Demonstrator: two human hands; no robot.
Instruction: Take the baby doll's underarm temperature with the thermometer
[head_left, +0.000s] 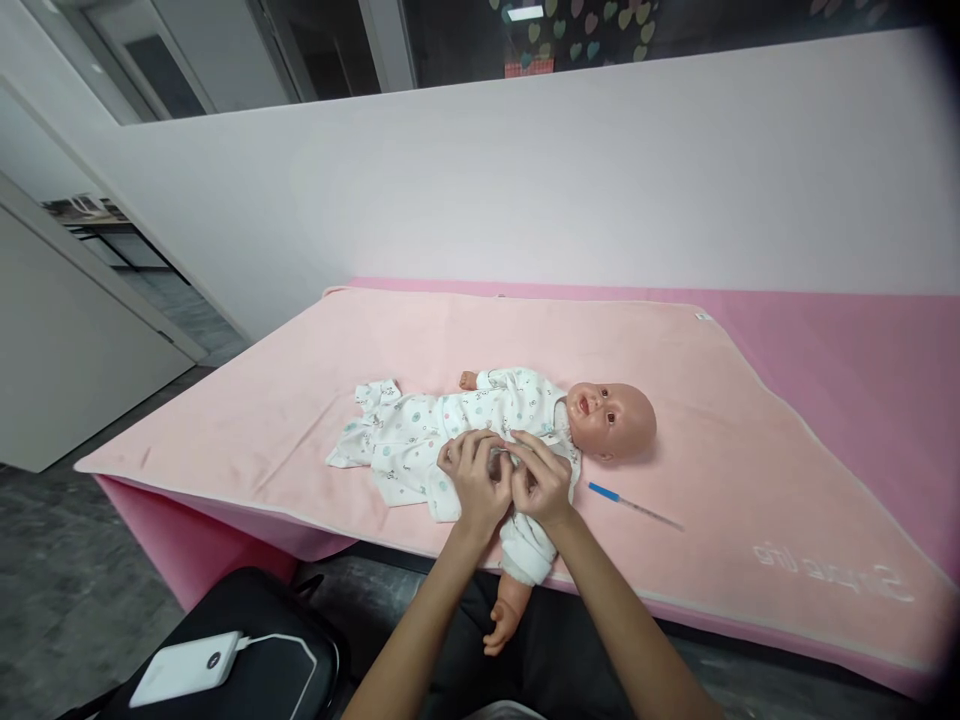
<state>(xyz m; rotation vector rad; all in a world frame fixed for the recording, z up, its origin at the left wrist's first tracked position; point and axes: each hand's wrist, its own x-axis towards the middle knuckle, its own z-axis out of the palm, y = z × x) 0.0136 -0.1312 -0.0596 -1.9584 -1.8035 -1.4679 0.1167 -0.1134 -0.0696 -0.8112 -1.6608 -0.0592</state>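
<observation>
Doll (600, 420) on pink blanket (300, 400); both hands, left (474, 478), right (541, 482), pinching its romper (420, 435) front.

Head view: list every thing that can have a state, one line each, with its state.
Doll: lying on its back on the pink blanket, one arm hanging over the near edge.
Romper: on the doll, front pinched by both hands.
Left hand: fingers on the romper's front.
Right hand: fingers pinching the romper.
Thermometer: lying flat on the blanket, untouched.
Power bank: cable plugged in, resting on a black bag.
</observation>
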